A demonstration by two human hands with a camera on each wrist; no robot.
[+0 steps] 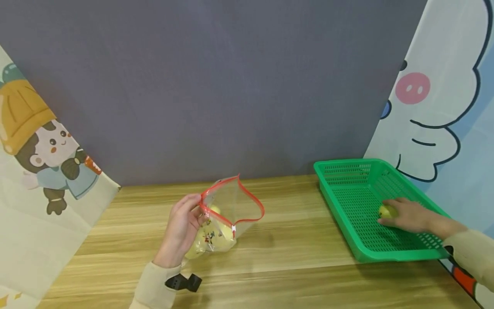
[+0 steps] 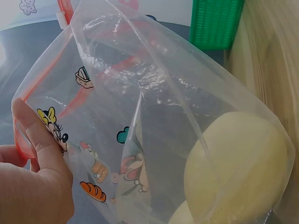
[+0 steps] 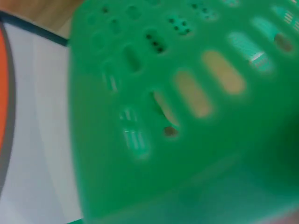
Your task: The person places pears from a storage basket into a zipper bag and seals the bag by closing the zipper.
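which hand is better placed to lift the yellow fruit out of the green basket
Most likely the right hand: it is inside the green basket, its fingers and thumb at the yellow fruit. The left hand is away from the basket, holding the clear bag by its red edge.

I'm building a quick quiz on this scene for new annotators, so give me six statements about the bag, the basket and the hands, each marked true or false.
1. The left hand holds the clear bag at its red-edged mouth. True.
2. The bag is zipped shut. False: its mouth gapes open.
3. The right hand grips a yellow fruit inside the green basket. True.
4. In the head view, the basket stands left of the bag. False: it stands to the right.
5. Cartoon prints show on the bag. True.
6. The bag has nothing in it. False: it contains pale yellow fruits.
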